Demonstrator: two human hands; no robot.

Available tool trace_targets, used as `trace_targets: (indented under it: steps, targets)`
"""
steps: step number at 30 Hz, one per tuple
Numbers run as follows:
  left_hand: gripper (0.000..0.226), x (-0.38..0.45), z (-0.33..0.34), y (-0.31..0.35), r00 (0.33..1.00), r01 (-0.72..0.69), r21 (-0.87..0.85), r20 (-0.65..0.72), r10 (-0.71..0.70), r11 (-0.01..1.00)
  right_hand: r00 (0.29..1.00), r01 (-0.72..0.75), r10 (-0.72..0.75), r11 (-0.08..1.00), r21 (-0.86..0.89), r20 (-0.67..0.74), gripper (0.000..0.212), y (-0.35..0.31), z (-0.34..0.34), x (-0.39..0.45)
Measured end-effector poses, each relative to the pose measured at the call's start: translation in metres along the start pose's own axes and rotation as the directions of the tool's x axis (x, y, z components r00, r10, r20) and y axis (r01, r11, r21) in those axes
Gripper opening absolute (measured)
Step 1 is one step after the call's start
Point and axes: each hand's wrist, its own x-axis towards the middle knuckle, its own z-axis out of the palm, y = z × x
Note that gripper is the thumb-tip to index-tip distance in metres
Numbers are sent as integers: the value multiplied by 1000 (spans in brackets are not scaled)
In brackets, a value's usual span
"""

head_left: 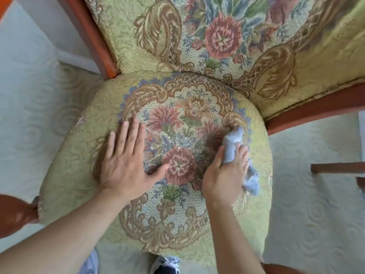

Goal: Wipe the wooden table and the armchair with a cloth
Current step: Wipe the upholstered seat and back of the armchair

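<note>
Pale blue cloth [233, 147] is bunching in our right hand [225, 173], fingers clenching it at three o'clock on the armchair [79, 184] seat. Our left hand [126, 161] is lying spread flat at nine o'clock. Unwiped tapestry is stretching leftward, nearer the right.

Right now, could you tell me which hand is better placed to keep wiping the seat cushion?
The right hand: it already grips the blue cloth against the seat cushion. The left hand lies flat and empty.
</note>
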Motion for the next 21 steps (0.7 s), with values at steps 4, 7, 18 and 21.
trace_targets:
  steps: [4, 7, 18, 21]
  targets:
    - [113, -1, 1, 2, 1000, -3, 56, 22, 2, 998, 983, 176, -173, 983, -56, 60, 64, -2, 9, -14]
    - [113, 3, 0, 5, 1000, 6, 63, 4, -6, 998, 928, 351, -332, 931, -98, 165, 63, -20, 18, -8]
    - [114, -1, 3, 1, 1000, -6, 48, -29, 8, 999, 493, 837, -740, 547, -17, 458, 52, -6, 1, 21]
    - [112, -1, 3, -1, 999, -32, 58, -19, 33, 998, 422, 871, -771, 490, 21, 477, 52, 33, -22, 0]
